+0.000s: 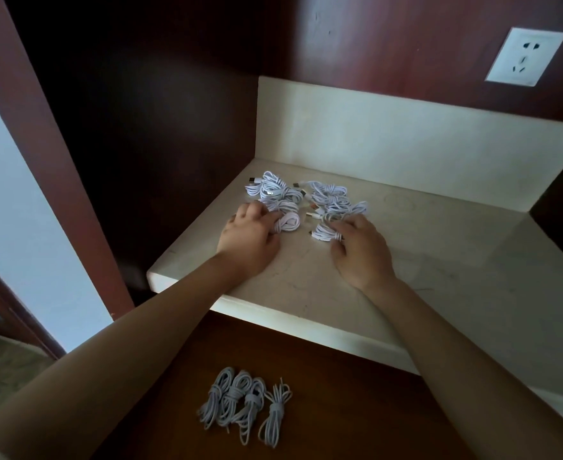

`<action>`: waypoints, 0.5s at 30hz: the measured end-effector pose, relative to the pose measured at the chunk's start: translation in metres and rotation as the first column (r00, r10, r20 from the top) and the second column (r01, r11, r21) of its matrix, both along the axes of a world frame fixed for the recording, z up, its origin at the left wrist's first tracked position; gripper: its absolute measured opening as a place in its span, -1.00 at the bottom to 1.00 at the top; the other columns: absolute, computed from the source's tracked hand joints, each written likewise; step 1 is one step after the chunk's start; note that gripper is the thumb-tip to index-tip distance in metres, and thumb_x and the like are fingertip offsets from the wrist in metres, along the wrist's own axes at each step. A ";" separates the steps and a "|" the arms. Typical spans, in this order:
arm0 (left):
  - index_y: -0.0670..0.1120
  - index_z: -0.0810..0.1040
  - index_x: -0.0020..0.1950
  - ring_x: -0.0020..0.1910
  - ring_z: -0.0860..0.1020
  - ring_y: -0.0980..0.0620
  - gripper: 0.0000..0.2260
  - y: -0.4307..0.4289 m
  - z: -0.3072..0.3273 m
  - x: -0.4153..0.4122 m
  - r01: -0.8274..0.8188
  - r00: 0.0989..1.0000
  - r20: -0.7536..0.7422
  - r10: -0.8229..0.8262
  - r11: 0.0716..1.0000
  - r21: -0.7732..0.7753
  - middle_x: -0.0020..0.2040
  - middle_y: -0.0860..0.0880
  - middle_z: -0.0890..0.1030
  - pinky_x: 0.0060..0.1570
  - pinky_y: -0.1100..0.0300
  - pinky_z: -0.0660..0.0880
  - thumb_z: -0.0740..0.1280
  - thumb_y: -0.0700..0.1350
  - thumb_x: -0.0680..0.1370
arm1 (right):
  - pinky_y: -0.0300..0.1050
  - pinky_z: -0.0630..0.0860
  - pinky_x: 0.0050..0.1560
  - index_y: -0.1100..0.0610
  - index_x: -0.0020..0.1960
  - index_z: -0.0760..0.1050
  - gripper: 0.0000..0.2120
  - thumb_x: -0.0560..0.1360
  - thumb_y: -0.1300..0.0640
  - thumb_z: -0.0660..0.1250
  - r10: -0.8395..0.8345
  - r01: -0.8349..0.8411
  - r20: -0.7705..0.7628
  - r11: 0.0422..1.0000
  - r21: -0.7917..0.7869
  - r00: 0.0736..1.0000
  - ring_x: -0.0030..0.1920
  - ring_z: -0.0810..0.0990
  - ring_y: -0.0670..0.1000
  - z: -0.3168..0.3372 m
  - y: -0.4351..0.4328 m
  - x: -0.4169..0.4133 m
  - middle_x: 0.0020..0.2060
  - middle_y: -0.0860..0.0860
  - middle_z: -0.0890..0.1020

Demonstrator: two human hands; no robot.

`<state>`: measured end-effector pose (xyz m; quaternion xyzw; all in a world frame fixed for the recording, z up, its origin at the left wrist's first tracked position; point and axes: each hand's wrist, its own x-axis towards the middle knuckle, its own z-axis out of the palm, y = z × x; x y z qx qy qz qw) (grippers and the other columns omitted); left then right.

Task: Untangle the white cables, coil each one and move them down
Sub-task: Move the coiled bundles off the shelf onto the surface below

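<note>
Several white cable bundles (326,197) lie in a heap at the back left of the pale stone counter (439,260). My left hand (248,239) has its fingers curled round a white bundle (286,222) at the heap's left front. My right hand (361,249) holds another white bundle (326,231) at the right front, fingers bent over it. Several coiled white cables (245,405) lie side by side on the lower dark wooden surface (339,410) below the counter's front edge.
The counter has a raised pale backsplash (406,141) at the rear and left. A white wall socket (525,56) sits on the dark red wood panel above. A dark recess opens to the left of the counter.
</note>
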<state>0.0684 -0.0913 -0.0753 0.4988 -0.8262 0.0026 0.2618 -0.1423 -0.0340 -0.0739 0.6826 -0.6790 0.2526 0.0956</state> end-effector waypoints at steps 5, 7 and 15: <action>0.01 0.55 0.28 0.26 0.42 -0.09 -0.70 0.000 -0.001 0.003 0.078 0.993 -0.086 -0.080 0.996 -0.031 0.20 -0.04 0.51 0.14 0.06 0.39 0.30 -0.04 0.55 | 0.03 0.52 -0.02 0.12 0.23 0.60 -0.70 0.51 0.13 0.31 -0.016 0.017 -0.014 1.000 0.021 1.000 0.03 0.58 0.19 0.007 0.013 0.006 0.04 0.10 0.56; -0.03 0.56 0.23 0.19 0.51 -0.10 -0.75 0.002 0.001 0.004 0.145 0.983 -0.106 -0.150 0.988 -0.051 0.17 -0.04 0.58 0.09 0.09 0.42 0.31 -0.06 0.55 | 0.01 0.52 0.00 0.09 0.25 0.58 -0.70 0.54 0.12 0.29 -0.013 0.013 0.025 1.000 0.028 1.000 0.06 0.57 0.16 0.011 0.027 0.010 0.07 0.08 0.55; -0.07 0.54 0.11 -0.09 0.52 0.10 -0.75 0.089 0.010 0.011 0.379 0.843 -0.326 -0.427 0.903 -0.204 0.01 0.09 0.57 -0.14 0.20 0.47 0.40 -0.05 0.46 | -0.11 0.53 -0.11 0.07 0.18 0.62 -0.73 0.54 0.04 0.29 0.107 -0.099 0.079 0.990 -0.101 0.991 -0.01 0.58 0.01 0.023 0.130 0.015 0.03 -0.01 0.56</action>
